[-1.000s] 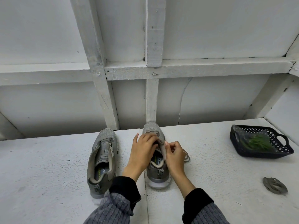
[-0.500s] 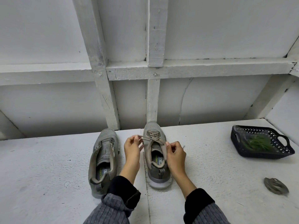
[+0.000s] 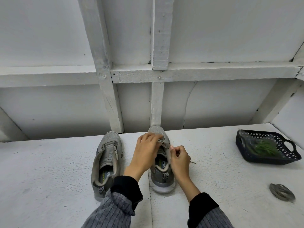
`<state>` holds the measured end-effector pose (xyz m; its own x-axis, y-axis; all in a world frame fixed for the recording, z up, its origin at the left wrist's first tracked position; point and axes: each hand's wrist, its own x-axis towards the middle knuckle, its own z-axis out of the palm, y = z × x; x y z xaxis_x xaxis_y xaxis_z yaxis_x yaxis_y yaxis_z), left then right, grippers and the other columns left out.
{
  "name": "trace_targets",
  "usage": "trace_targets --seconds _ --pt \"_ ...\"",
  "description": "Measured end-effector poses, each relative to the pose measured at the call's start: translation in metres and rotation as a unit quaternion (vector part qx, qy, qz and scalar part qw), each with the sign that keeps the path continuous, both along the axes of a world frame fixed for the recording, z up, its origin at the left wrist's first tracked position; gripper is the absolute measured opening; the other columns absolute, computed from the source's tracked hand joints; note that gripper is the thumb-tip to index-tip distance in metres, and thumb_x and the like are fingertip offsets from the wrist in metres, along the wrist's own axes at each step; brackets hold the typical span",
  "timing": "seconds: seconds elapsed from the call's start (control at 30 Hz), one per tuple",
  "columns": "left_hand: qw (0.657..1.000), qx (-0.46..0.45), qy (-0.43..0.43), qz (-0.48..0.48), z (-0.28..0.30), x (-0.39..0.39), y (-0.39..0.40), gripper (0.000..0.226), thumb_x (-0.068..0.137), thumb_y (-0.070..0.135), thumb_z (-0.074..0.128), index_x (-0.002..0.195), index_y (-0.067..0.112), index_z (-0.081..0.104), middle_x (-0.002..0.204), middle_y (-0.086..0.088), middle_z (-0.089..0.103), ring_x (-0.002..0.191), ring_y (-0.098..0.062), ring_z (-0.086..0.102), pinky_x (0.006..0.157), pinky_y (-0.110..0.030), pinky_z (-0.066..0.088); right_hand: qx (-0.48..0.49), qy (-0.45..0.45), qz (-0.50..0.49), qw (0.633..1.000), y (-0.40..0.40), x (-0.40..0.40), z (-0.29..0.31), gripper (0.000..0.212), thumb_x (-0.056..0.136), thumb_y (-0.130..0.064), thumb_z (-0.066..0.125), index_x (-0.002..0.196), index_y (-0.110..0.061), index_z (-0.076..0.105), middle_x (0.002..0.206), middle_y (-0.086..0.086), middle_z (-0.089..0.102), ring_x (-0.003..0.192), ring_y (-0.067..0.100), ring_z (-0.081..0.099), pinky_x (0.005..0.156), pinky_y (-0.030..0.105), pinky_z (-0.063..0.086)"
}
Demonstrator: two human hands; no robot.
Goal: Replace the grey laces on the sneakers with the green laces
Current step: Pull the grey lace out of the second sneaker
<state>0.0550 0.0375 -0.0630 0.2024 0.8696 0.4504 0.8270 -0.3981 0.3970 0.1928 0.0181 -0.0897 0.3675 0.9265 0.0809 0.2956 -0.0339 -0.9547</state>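
White counter (image 3: 205, 162): left hand (image 3: 146, 150) has moved back over right sneaker (image 3: 162, 170) at 12 o'clock, both hands pinching grey lace (image 3: 162, 142), right hand (image 3: 179, 159) beside; unlacing continues, green laces (image 3: 264, 146) at 3 o'clock.

My left hand (image 3: 146, 151) is stretched forward over the front of the right-side sneaker (image 3: 162, 162), back of hand up, fingers curled down onto its grey lace (image 3: 162, 143). My right hand (image 3: 180, 159) sits at the sneaker's right edge, thumb and fingers pinching the lace. Both forearms come up from below the sneaker, dark cuffs, grey ribbed sleeves.
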Motion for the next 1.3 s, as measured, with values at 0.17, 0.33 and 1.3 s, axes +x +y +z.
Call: trace_targets --seconds 0.17,0.33,1.3 --pt "0.992 0.03 0.119 0.017 -0.006 0.006 0.001 0.017 0.087 0.038 0.056 0.094 0.032 0.07 0.094 0.012 0.068 0.104 -0.02 0.058 0.1 -0.048 0.04 -0.004 -0.003 -0.003 1.0 0.001 0.001 -0.001 0.025 0.095 -0.025 0.059 0.078 -0.008 0.055 0.067 0.001 0.06 0.061 0.01 0.054 0.053 0.015 0.037" --pt "0.997 0.022 0.076 0.022 -0.012 0.008 0.003 0.008 0.088 0.035 0.061 0.085 0.03 0.067 0.09 0.012 0.062 0.098 -0.018 0.052 0.099 -0.039 0.033 -0.004 -0.001 0.001 1.0 0.002 0.001 -0.002 0.024 0.095 -0.026 0.059 0.079 -0.007 0.056 0.069 0.001 0.061 0.064 0.012 0.056 0.056 0.02 0.04" --pt "0.979 -0.159 -0.052 0.113 -0.024 -0.018 0.0 0.017 0.101 0.019 0.044 0.102 0.01 0.058 0.102 -0.01 0.063 0.095 -0.03 0.055 0.074 -0.037 0.04 -0.023 -0.013 -0.014 1.0 0.002 0.0 -0.004 0.024 0.094 -0.032 0.06 0.076 -0.017 0.054 0.069 -0.004 0.061 0.069 0.021 0.059 0.07 0.038 0.049"
